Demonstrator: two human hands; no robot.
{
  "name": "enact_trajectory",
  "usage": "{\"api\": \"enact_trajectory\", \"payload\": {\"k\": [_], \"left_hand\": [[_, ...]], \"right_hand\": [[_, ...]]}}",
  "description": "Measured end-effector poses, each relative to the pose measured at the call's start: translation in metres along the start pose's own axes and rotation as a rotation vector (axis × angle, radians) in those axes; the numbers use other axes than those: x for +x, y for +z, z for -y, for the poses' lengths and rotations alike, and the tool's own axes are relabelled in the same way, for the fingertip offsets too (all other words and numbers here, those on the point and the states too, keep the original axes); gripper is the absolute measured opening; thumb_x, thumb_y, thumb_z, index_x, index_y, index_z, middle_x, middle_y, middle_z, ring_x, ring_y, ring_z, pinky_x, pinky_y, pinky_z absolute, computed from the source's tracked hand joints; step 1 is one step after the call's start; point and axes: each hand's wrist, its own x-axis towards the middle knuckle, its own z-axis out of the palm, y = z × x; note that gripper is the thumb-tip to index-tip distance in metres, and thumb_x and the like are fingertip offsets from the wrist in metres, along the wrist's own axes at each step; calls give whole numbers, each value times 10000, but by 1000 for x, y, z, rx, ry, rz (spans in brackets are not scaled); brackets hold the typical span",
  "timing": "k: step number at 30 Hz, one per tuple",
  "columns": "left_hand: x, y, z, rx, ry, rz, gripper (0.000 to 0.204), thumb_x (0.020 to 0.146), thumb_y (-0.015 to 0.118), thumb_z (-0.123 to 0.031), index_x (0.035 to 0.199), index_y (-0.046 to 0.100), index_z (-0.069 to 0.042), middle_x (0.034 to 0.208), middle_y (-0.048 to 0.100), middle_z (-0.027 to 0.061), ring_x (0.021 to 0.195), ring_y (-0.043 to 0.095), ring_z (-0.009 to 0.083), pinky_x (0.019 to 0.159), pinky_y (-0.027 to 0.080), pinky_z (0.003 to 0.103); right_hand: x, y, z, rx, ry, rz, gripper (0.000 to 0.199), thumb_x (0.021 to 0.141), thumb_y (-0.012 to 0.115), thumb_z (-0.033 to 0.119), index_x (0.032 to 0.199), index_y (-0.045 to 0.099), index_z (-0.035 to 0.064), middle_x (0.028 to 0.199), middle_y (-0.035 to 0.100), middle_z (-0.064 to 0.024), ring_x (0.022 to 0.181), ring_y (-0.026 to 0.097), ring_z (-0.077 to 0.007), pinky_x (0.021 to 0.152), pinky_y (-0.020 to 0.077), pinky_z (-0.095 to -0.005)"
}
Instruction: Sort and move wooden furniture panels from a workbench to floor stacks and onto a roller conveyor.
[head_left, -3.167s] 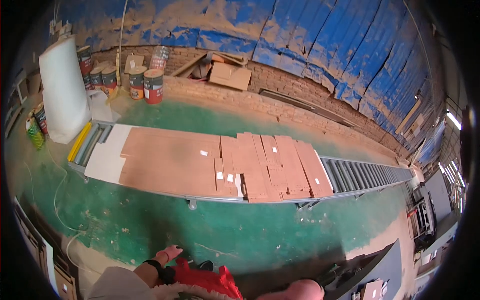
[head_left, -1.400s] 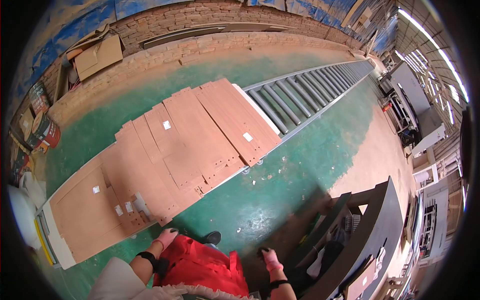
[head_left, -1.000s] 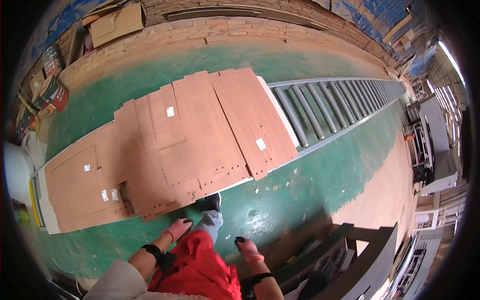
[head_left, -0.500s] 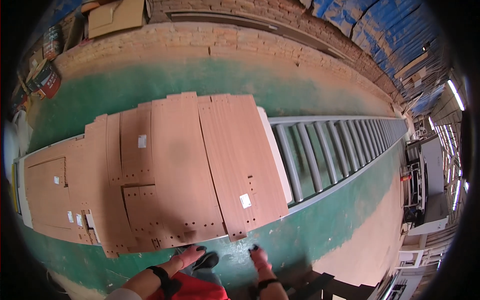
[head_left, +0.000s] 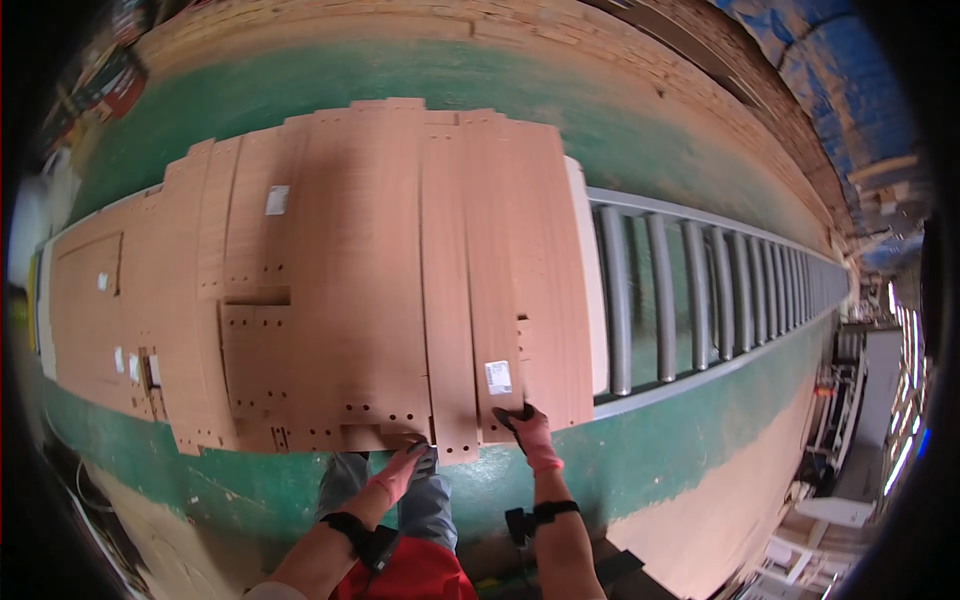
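Note:
Wood-grain panels [head_left: 350, 220], light brown with drilled holes along their edges, lie side by side and partly overlapping in front of me. My left hand [head_left: 400, 472], in a pink glove with dark fingertips, reaches the near edge of the panels, fingers stretched out against it. On a narrow panel [head_left: 487, 300] toward the right rests my right hand [head_left: 532, 435], gloved alike, its thumb and fingers apart. Just beyond those fingertips is a white label [head_left: 498, 377]. Neither hand visibly grips anything.
Grey metal rollers [head_left: 664, 300] of a conveyor run off to the right from the panels. Green floor [head_left: 520, 480] surrounds it, with a low brick wall [head_left: 560, 30] behind. Dark buckets [head_left: 115, 85] stand at the far left, and machinery [head_left: 850, 380] at the far right.
Both hands have moved up from below the panels to their near side. My right hand now touches a panel. The view has shifted, with the panels appearing higher and closer.

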Motion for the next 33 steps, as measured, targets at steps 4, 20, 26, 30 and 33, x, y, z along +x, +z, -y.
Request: {"api": "enact_trajectory", "payload": {"k": [4,20,26,30,33], "left_hand": [[34,-16,-13,-92,-302,-129,651,917,439,-413,1465,302,-89,1532,263,17,1420,180,235,1161,66,460],[29,-24,38,2491,377,494,819,778,710,-506,1369,435,-11,1375,485,149,1231,471,254,1069,324,325],[20,-22,45,2709,562,346,722,717,762,-404,1270,532,-1,1155,620,149,1060,574,222,931,433,323],[-21,-33,50,2783,611,340,606,721,754,-374,1188,598,-21,1017,662,94,890,610,170,779,480,311],[-59,-46,44,2898,589,225,626,702,770,-386,1185,597,-28,1010,655,96,861,608,163,735,492,317]], "right_hand": [[-26,-14,26,-308,127,9,286,813,671,36,1081,616,-44,943,679,-82,856,621,-119,758,506,-257],[-49,22,-60,-1305,-154,316,346,817,661,405,910,686,72,859,691,-119,789,660,-314,720,511,-402],[-27,15,-40,-827,172,386,387,920,546,380,776,714,62,601,636,-77,601,641,-193,575,494,-338],[-6,13,-18,-72,32,186,299,983,471,223,1202,589,58,984,662,-76,794,642,-180,692,528,-329],[12,42,-8,341,196,414,550,983,445,443,1359,433,41,1284,548,-98,1105,567,-226,915,486,-361]]}}
